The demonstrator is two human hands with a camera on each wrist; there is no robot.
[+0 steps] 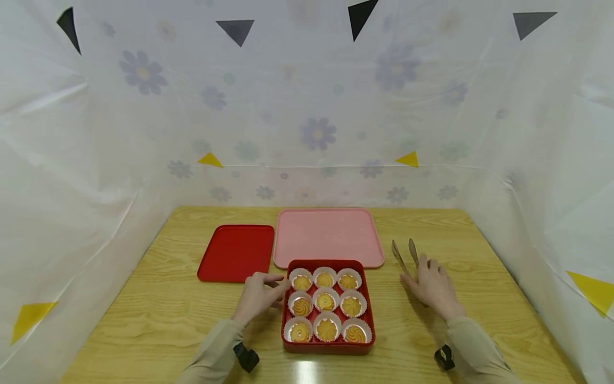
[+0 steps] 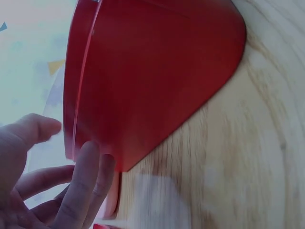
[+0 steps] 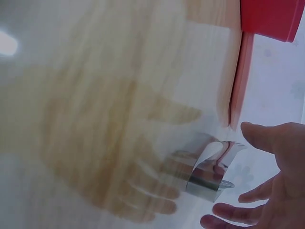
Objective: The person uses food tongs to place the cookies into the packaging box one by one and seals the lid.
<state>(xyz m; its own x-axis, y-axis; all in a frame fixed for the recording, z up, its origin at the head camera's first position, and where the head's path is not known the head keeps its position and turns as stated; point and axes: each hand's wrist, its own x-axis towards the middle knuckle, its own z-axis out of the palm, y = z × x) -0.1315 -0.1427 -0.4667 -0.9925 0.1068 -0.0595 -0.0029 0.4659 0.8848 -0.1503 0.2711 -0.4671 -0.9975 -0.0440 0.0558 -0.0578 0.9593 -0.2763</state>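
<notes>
A red square box (image 1: 331,348) stands on the table, filled with several round butter cookies (image 1: 325,302) in white paper cups. My left hand (image 1: 259,296) is at the box's left side, its fingers loosely bent beside the wall near the far corner. In the left wrist view a gap shows between thumb and box; whether the other fingertips touch the wall I cannot tell. Metal tongs (image 3: 209,179) lie on the table to the right, tips spread and pointing away. Over their near end hovers my right hand (image 1: 434,290), fingers spread and holding nothing.
Behind the box lies a pink tray (image 1: 328,240), its near edge close to the box. A flat red tray (image 1: 237,253) lies at the left, beside the pink one. White sheeting (image 1: 316,96) with flower prints encloses the table's back and sides.
</notes>
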